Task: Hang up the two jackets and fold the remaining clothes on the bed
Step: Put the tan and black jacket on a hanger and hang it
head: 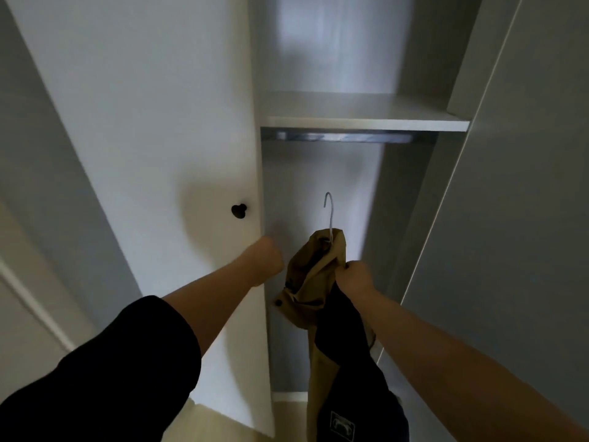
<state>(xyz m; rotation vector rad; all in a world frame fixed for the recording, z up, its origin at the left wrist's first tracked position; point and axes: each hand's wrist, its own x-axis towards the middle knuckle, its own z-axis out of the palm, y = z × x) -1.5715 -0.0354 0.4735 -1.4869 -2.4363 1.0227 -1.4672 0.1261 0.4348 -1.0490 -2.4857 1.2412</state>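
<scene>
A tan and black jacket (315, 282) hangs from a hanger whose metal hook (330, 212) sticks up above the collar. My right hand (358, 277) is shut on the jacket's shoulder, holding it up inside the open wardrobe, well below the metal rail (344, 136). My left hand (266, 260) is at the edge of the white wardrobe door (159, 138), with its fingers hidden behind that edge. The jacket's lower part drops out of view at the bottom. The bed and the other clothes are not in view.
A white shelf (366, 122) sits just above the rail. A black knob (238, 211) is on the open door. Another grey door panel (510, 218) stands at the right. Pale flooring (287, 413) shows at the wardrobe's base.
</scene>
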